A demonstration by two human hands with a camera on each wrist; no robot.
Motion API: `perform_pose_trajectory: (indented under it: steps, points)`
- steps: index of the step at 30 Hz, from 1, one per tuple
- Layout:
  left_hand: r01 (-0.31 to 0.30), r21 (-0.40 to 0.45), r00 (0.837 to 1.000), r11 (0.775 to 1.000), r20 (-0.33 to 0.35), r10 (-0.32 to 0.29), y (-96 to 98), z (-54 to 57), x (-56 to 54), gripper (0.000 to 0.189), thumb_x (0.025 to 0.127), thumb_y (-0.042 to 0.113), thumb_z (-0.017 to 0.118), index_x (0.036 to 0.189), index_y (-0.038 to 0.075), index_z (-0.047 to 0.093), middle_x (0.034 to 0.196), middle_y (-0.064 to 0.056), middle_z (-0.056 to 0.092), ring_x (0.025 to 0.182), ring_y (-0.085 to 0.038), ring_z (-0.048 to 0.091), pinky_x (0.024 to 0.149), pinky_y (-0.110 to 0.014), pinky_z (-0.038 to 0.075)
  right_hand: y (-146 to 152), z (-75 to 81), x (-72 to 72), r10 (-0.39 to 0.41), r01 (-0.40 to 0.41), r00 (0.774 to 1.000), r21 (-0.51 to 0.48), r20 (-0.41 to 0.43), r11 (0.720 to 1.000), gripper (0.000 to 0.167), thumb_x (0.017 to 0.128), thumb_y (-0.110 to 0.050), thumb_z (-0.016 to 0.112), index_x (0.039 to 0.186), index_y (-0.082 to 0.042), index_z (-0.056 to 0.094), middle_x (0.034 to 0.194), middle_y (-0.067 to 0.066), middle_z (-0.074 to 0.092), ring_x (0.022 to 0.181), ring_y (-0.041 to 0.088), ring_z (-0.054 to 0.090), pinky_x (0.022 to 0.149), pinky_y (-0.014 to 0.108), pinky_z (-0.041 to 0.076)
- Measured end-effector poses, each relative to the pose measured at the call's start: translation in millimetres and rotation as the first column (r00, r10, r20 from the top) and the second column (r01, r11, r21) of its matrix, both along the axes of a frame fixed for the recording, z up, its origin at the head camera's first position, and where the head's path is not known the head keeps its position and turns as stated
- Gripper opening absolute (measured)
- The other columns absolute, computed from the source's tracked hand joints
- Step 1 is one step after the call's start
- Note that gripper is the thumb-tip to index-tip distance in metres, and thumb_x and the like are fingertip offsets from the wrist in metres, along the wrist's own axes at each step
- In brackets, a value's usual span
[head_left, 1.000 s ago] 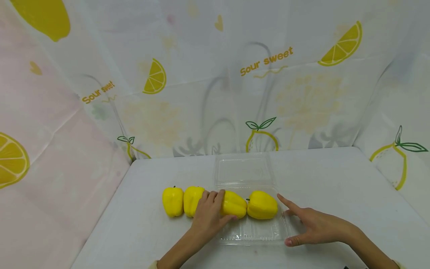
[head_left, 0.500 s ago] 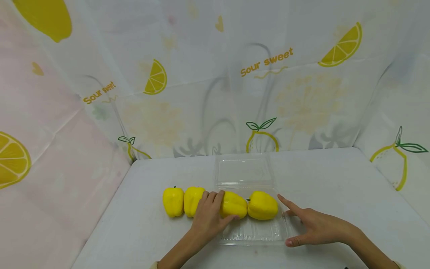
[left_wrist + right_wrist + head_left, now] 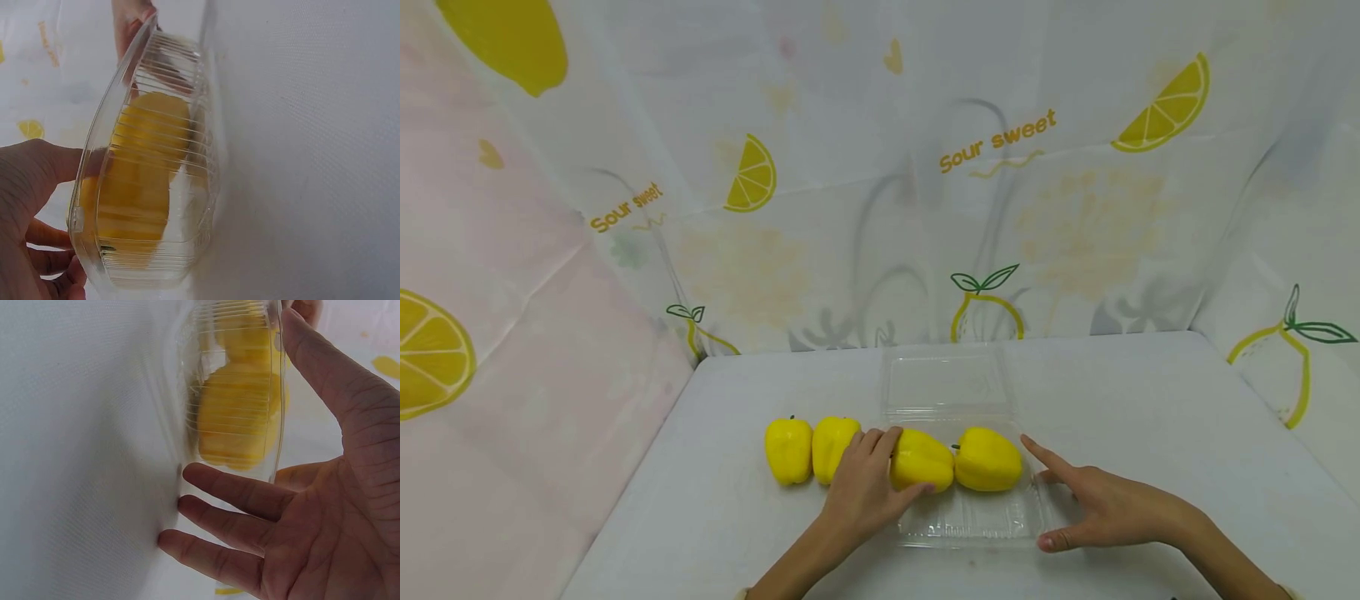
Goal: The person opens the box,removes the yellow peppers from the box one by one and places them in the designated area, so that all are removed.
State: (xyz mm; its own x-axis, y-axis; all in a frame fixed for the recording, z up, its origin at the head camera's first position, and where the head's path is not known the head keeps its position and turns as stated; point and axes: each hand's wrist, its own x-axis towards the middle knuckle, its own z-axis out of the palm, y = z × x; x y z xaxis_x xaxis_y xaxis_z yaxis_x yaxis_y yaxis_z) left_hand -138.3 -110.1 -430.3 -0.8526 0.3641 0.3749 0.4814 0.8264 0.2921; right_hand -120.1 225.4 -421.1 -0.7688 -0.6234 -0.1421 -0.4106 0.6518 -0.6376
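A clear hinged plastic container lies opened on the table, its lid folded back. Inside are two yellow bell peppers: one on the right and another on the left, end to end. My left hand holds the left pepper, thumb at its near side and fingers over its stem end. In the left wrist view that thumb crosses the container's rim. My right hand is spread at the container's right side. Its thumb and index fingertips are at the rim; the other fingers extend straight near the table.
Two more yellow bell peppers, one at far left and one partly behind my left hand, stand left of the container. The white table meets a lemon-printed cloth backdrop at the back and sides.
My left hand has shifted very slightly left against the pepper it holds, showing a bit more of the pepper. The right hand stays put, and the view has drifted slightly.
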Motion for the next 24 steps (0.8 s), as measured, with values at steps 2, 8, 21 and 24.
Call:
perform_pose_trajectory:
  steps: [2, 8, 21, 24]
  points:
    - [0.008, 0.019, 1.0, 1.0, -0.002, -0.008, -0.6, 1.3, 1.2, 0.076, 0.072, 0.055, 0.083, 0.125, 0.007, 0.059, 0.104, -0.005, 0.061, 0.093, -0.02, 0.053, 0.083, -0.033, 0.05, 0.2, 0.0, 0.0, 0.0, 0.0, 1.0, 0.004, -0.003, 1.0, 0.112, 0.082, -0.059, 0.072, 0.159, -0.015, 0.003, 0.128, 0.0, 0.06, 0.111, 0.025, 0.056, 0.089, 0.049, 0.048]
    - [0.033, 0.081, 0.999, 0.996, -0.002, -0.033, -3.6, 5.2, 6.3, 0.074, 0.074, 0.057, 0.08, 0.127, 0.01, 0.059, 0.105, -0.001, 0.059, 0.094, -0.015, 0.053, 0.082, -0.031, 0.05, 1.1, 0.5, 0.3, 0.003, -0.003, 1.0, 0.0, -0.009, 1.0, 0.112, 0.082, -0.059, 0.072, 0.159, -0.015, 0.004, 0.127, -0.001, 0.06, 0.109, 0.024, 0.056, 0.088, 0.047, 0.048]
    - [0.068, 0.196, 0.995, 0.978, 0.053, -0.079, -10.2, 13.4, 14.1, 0.073, 0.077, 0.058, 0.077, 0.128, 0.009, 0.059, 0.104, 0.003, 0.055, 0.086, -0.01, 0.05, 0.074, -0.023, 0.049, 1.5, -0.3, 0.8, 0.011, -0.012, 1.0, -0.006, -0.025, 1.0, 0.111, 0.082, -0.059, 0.071, 0.159, -0.016, 0.003, 0.127, 0.0, 0.06, 0.11, 0.023, 0.056, 0.088, 0.045, 0.049]
    - [0.067, 0.192, 0.995, 0.979, 0.065, -0.081, -12.6, 13.8, 16.0, 0.073, 0.078, 0.059, 0.076, 0.129, 0.009, 0.059, 0.104, 0.003, 0.056, 0.086, -0.01, 0.05, 0.074, -0.024, 0.049, 1.4, -0.2, 0.7, 0.012, -0.012, 1.0, -0.006, -0.023, 1.0, 0.111, 0.083, -0.059, 0.071, 0.159, -0.016, 0.003, 0.128, 0.0, 0.06, 0.11, 0.024, 0.056, 0.088, 0.046, 0.049]
